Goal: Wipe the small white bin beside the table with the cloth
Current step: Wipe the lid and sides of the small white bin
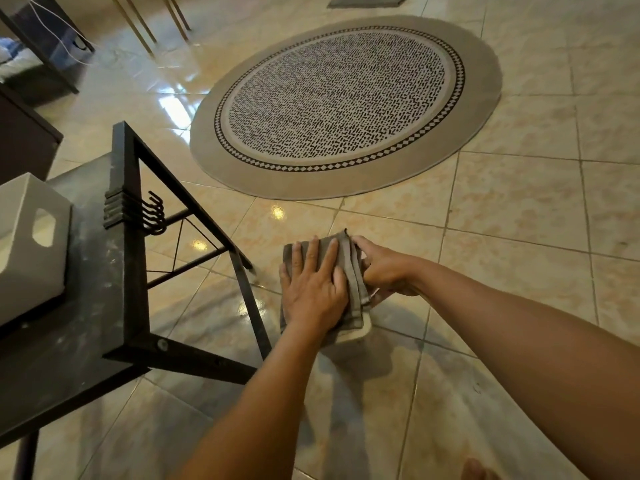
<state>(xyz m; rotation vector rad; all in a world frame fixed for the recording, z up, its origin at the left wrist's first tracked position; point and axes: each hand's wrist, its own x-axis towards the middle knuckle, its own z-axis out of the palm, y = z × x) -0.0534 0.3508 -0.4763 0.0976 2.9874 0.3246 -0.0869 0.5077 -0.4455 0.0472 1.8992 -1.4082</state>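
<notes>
A folded grey cloth (350, 271) lies draped over the small white bin (362, 330), which stands on the tiled floor just right of the dark table (86, 306). Only a white sliver of the bin's near corner shows below the cloth. My left hand (311, 289) presses flat on top of the cloth with its fingers spread. My right hand (384, 268) is curled around the bin's right side at the cloth's edge, steadying it.
The table's black metal frame and leg (249, 299) stand close to the left of the bin, with a set of hooks (152, 213) on the frame. A white storage box (31, 244) sits on the table. A round patterned rug (346, 102) lies beyond.
</notes>
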